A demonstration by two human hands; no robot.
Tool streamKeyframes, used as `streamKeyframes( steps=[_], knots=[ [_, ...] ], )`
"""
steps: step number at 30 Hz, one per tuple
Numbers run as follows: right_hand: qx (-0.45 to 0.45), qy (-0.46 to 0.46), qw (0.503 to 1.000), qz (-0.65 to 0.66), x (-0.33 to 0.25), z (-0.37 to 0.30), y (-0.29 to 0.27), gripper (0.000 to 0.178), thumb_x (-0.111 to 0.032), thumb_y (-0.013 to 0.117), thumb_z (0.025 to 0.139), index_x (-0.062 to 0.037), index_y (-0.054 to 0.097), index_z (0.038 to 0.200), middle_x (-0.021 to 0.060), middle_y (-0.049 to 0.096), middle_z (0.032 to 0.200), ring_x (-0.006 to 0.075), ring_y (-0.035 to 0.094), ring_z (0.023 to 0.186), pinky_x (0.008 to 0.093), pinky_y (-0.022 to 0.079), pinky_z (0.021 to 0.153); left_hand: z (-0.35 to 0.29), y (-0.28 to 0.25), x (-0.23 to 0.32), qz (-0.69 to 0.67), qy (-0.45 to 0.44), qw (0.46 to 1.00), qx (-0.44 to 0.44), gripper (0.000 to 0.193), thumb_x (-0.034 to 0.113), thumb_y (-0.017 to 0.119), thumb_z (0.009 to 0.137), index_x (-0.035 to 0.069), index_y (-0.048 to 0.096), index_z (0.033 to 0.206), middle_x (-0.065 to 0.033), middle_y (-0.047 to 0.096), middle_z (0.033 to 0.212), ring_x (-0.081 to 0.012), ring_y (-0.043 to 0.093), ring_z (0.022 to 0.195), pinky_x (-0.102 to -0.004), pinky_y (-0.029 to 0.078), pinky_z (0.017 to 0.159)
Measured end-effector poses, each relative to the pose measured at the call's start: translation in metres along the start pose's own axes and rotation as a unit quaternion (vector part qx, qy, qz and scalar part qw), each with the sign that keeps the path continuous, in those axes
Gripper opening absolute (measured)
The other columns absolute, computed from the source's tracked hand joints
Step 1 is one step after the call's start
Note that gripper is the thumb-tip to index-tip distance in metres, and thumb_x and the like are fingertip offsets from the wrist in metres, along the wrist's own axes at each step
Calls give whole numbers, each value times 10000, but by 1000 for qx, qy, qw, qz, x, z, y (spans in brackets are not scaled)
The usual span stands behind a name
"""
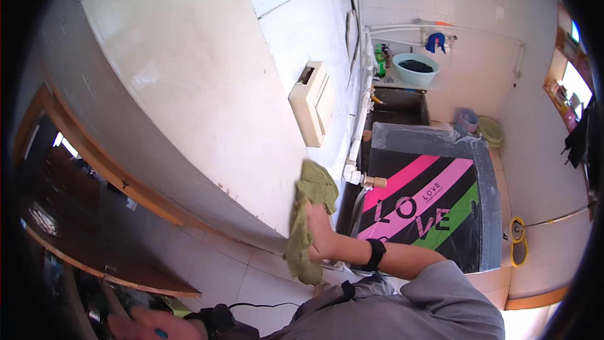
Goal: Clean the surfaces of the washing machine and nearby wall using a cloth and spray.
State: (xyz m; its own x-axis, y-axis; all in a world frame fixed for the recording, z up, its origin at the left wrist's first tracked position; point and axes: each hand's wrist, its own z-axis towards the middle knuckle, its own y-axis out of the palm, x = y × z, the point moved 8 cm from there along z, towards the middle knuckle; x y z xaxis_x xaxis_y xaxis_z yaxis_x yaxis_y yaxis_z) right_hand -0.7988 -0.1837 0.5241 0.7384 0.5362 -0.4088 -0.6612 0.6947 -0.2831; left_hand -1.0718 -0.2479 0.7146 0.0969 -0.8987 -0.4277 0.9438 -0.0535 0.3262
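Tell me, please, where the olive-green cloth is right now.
In the head view, the olive-green cloth is near the centre, at the wall's edge below the cream wall switch, with the right hand on it.

Glare at right-hand window [577, 85], dark bowed edges

Left grip [151, 325] a blur, sliced by the lower edge! Right grip [319, 230], fingertips buried in cloth [318, 182]! Basin [416, 79] contents [415, 65]? Unreadable!

A pale basin [416, 77] (dark contents [416, 65] inside) stands beside a green bottle [380, 63]
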Motion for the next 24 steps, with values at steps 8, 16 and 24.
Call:
streamKeyframes(
  steps=[8,16,24],
  knots=[
    [-121,208,970,-12,43,-120,10,633,-5,569,769,9,337,1358,213,549,974,350,539,868,382,444,739,-89,46,-11,-288,-467,835,-51,634,362,437,924,92,183,1439,-107,357,1344,-236,378,1140,-379,338,807],
    [-185,460,868,36,80,-229,-9,222,-181,458,915,-12,569,1006,221,602,768,397,592,739,427,452,650,-153,71,52,-217,-574,715,-335,422,303,511,851,-8,598,1122,-166,587,1045,-309,498,943,-410,407,795],
    [-405,317,804,298,-63,-143,48,211,-162,544,858,-21,607,1002,185,629,824,307,616,733,369,476,672,-209,21,98,-124,-492,574,-643,620,194,704,733,48,460,1285,-137,479,1262,-319,424,1152,-407,341,975]
  ],
)
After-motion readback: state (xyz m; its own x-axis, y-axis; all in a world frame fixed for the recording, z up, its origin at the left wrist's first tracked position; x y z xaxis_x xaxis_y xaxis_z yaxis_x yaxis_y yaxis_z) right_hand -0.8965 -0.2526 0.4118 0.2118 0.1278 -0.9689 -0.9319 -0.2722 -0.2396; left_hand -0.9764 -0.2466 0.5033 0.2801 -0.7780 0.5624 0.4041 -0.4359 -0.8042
